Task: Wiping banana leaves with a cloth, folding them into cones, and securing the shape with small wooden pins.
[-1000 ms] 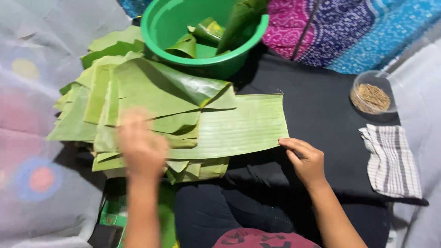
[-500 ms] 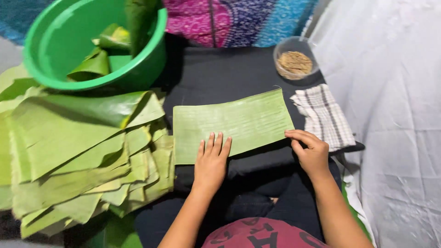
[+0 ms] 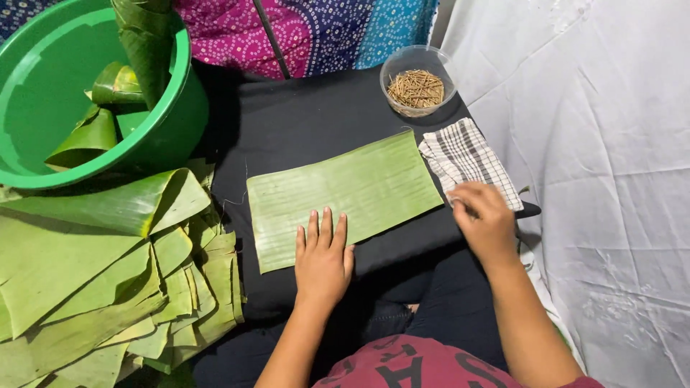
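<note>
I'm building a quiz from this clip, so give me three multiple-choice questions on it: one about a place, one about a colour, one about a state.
1. Where is the small clear bowl of sticks?
A. inside the tub
B. beyond the checked cloth
C. on the leaf pile

2. What colour is the tub?
A. red
B. white
C. green

3. How is the left hand?
A. flat on the single leaf
B. clenched in the air
C. inside the tub

Answers: 1 B, it stands on the black surface past the cloth. 2 C, its wall is green. 3 A, fingers stretched on the leaf's near edge.
</note>
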